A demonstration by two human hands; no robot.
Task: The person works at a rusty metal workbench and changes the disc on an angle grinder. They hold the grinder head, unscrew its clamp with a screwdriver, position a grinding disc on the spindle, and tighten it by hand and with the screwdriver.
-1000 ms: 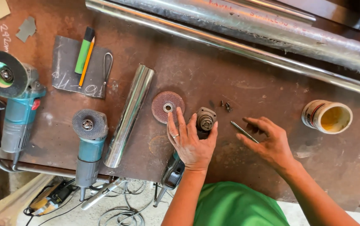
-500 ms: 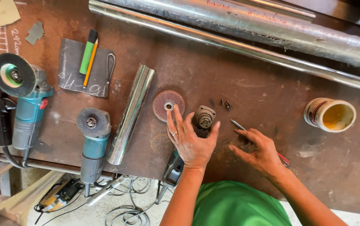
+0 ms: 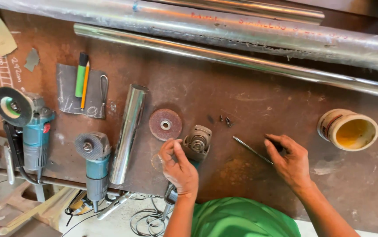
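Note:
A teal angle grinder lies in front of me with its bare spindle head [image 3: 198,141] facing up and no disc on it. My left hand [image 3: 179,166] rests over its body, fingers curled in beside the head; I cannot see whether they pinch anything. A worn reddish grinding disc [image 3: 165,124] lies flat just up-left of the head. My right hand [image 3: 289,163] grips a thin screwdriver [image 3: 251,150] by its dark handle, the shaft pointing up-left toward the grinder. A few small dark screws [image 3: 224,119] lie above the head.
A short shiny tube [image 3: 127,131] lies left of the disc. Two more teal angle grinders [image 3: 93,160] [image 3: 26,127] lie further left. Long steel pipes [image 3: 241,59] run across the back. An upturned yellow-lined cup [image 3: 349,129] sits at right; marker and pencil [image 3: 82,81] lie on a grey pad.
My left hand's fingers, spread flat over the grinder before, have curled in. My right hand has drawn slightly away to the right with the screwdriver.

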